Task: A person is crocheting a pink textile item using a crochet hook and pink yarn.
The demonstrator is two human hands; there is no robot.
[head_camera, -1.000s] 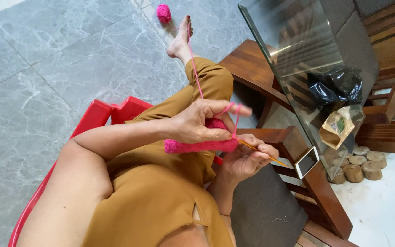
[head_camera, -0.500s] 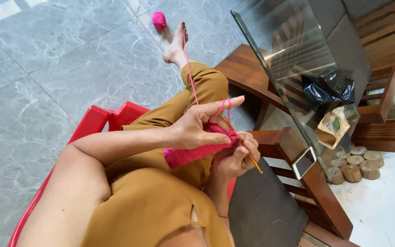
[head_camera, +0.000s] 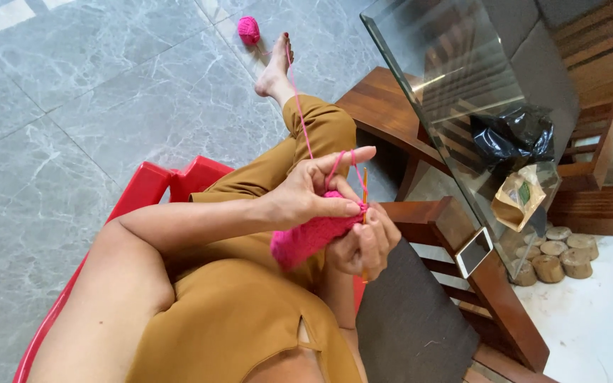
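The person sits in a red plastic chair (head_camera: pixel 143 186) on a grey marble-tile floor (head_camera: pixel 72 106), in mustard-coloured clothing, one leg stretched toward the far side of the scene.

Left hand (head_camera: pixel 313 188): raised over the lap, above the pink knitted piece (head_camera: pixel 306 237). Thumb and curled fingers (head_camera: pixel 335 207) are pressed together on the upper edge of the piece. The index finger is extended toward the right, and the pink yarn strand (head_camera: pixel 298 106) loops over it.

Right hand (head_camera: pixel 367 245): just below and to the right of the left hand, touching it. Its fingers are curled shut around a thin orange knitting needle (head_camera: pixel 365 186), which stands nearly upright and passes through the fist.

Knitted piece: hangs from the needle between both hands and drapes down to the left over the lap.

Yarn: the strand runs from the left index finger across the knee and past the bare foot (head_camera: pixel 274 71) to a pink yarn ball (head_camera: pixel 248 30) lying on the floor at the far side.

Right of the person: a wooden chair with a dark seat cushion (head_camera: pixel 409 319), and a glass worktop (head_camera: pixel 448 85) carrying a black plastic bag (head_camera: pixel 516 135) and a brown paper pouch (head_camera: pixel 516 202). A phone (head_camera: pixel 474 252) lies on the wooden frame. Short log slices (head_camera: pixel 555 255) sit on the floor beyond.
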